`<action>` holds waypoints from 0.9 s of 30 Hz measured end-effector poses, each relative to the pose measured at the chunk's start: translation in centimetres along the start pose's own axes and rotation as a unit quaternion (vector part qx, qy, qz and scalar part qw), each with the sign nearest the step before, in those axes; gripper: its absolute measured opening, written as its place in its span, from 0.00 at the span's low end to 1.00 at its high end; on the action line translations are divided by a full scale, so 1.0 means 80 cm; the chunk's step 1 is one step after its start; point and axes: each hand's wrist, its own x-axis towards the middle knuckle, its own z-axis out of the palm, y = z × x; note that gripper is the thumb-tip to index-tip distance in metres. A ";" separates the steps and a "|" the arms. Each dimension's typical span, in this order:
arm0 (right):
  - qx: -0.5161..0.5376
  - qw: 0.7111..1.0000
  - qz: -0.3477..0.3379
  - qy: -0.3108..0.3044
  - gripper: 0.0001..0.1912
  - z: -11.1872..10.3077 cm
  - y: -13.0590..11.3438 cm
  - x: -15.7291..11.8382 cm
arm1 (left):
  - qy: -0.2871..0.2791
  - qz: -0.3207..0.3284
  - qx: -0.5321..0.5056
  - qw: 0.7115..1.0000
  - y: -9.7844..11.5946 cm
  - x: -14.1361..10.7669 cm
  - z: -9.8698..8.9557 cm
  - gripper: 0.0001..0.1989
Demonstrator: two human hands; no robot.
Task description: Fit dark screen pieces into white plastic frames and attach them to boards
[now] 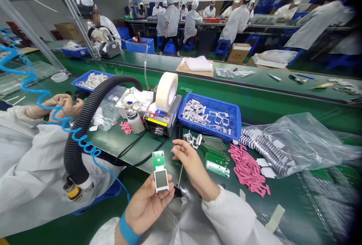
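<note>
A green circuit board (158, 159) with a small grey display screen (161, 179) in a white frame is held in my left hand (149, 199), fingers and thumb at its lower edges. The board stands upright, screen toward me. To its right, my right hand (195, 166) hovers over the bench, fingers loosely bent and partly apart, with nothing visible in them. A thin light stick (180, 175) shows between the hands; whether it is touched I cannot tell. Close by lie loose white frames (192, 139), stacked green boards (216, 156) and a pile of pink strips (247, 169).
A blue bin (237, 120) of white frames stands behind my right hand. Left of it sits a tape dispenser (162, 118) with a tape roll (166, 91). A black flexible hose (82, 128) arches at left beside a co-worker's hands (66, 105). Plastic bags (305, 135) lie right.
</note>
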 end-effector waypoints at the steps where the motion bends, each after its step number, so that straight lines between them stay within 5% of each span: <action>1: 0.018 1.000 0.021 0.000 0.19 0.008 0.002 0.010 | 0.002 0.004 -0.002 1.000 0.001 -0.001 -0.002 0.10; 6: 0.130 0.986 0.098 0.045 0.19 0.040 0.022 0.052 | 0.000 0.030 -0.010 1.000 0.012 -0.009 -0.012 0.10; 19: 0.219 0.961 0.096 0.135 0.17 0.079 0.029 0.077 | 0.076 0.082 -0.016 0.994 0.033 -0.017 -0.036 0.18; 22: 0.189 0.973 0.073 0.107 0.16 0.073 0.013 0.055 | 0.063 0.077 -0.025 0.995 0.040 -0.013 -0.039 0.17; 27: 0.077 0.997 -0.010 -0.007 0.11 0.042 -0.029 -0.037 | 0.070 0.101 0.005 0.992 0.037 0.007 -0.017 0.12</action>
